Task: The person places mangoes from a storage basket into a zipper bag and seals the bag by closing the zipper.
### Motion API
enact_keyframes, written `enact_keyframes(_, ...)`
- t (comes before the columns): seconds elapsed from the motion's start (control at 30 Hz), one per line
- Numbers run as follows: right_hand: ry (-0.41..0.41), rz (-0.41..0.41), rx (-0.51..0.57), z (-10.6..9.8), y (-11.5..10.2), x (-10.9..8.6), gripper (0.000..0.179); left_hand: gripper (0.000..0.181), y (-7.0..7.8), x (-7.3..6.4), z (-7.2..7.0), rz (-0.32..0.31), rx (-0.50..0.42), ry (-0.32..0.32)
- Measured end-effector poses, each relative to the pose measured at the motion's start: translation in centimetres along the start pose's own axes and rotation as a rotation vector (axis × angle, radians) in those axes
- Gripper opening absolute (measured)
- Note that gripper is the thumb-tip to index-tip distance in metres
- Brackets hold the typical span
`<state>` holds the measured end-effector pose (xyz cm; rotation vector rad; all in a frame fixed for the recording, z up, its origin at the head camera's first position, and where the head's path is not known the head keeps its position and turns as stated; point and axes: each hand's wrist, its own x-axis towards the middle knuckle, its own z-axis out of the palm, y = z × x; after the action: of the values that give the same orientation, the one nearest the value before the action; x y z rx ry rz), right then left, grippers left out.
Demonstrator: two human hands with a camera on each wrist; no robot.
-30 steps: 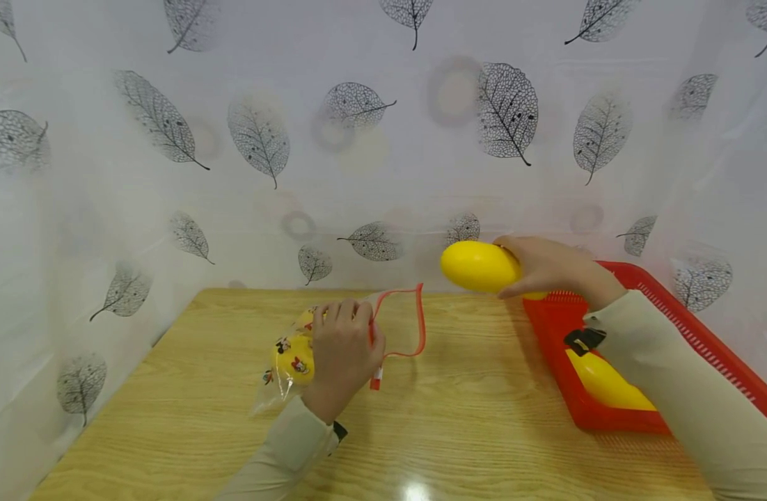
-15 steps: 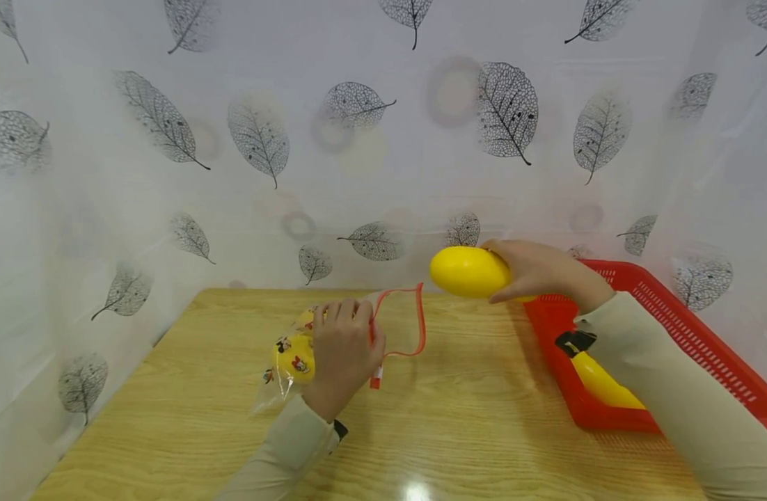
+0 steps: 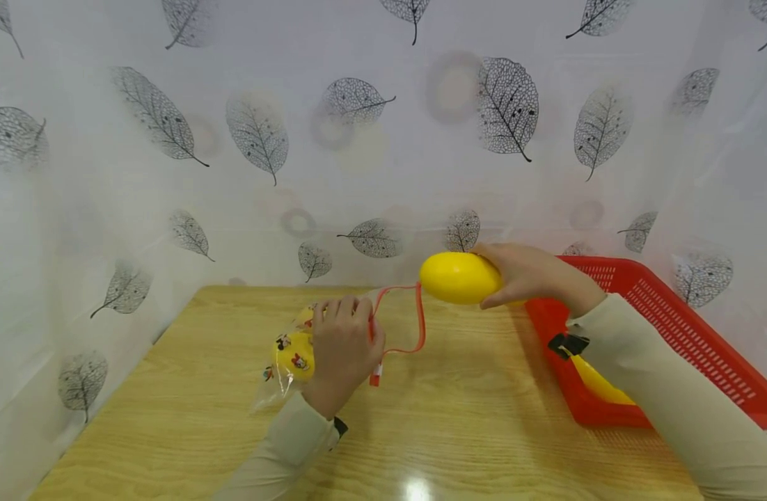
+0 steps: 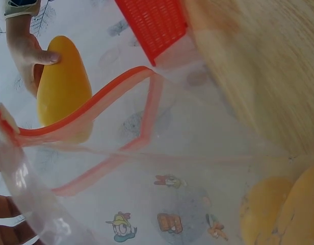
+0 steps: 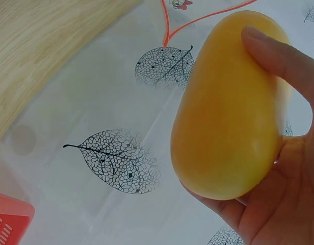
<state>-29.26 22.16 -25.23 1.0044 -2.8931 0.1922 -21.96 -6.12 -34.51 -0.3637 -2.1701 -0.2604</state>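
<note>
My left hand (image 3: 346, 344) grips a clear cartoon-printed zip bag (image 3: 296, 355) near its mouth. The bag's red-edged mouth (image 4: 96, 104) gapes toward the right, and yellow mangoes (image 4: 294, 209) lie inside at its far end. In my right hand (image 3: 524, 275) is another smooth yellow mango (image 3: 460, 278), held above the table with the thumb on one side and the fingers on the other. Its rounded end overlaps the top corner of the bag's mouth in the head view. The right wrist view shows this mango (image 5: 228, 112) resting against the palm.
A red slotted basket (image 3: 655, 299) stands on the right of the wooden table (image 3: 459, 431), partly under my right forearm. A yellow mango (image 3: 599, 383) shows inside it. White leaf-patterned sheeting (image 3: 383, 174) hangs behind the table.
My right hand has carried the mango leftward and slightly down, from beside the basket to the bag's mouth. The left hand and the bag have stayed put.
</note>
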Motion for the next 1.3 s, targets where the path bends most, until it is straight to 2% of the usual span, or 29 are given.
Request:
enact_keyframes(0.53,-0.023,-0.028,0.035,1.0,-0.7,0.1,0.07,0.013,-0.1,0.0,-0.2,-0.003,0.013,-0.013)
enact_keyframes(0.87,-0.029,-0.044,0.022,2.1,-1.1,0.4,0.075,0.012,-0.2,0.0,-0.1,0.017,0.029,0.038)
enact_keyframes(1.3,-0.059,-0.055,0.005,2.7,-2.0,0.8,0.073,0.015,-0.2,0.0,0.1,0.017,0.024,0.045)
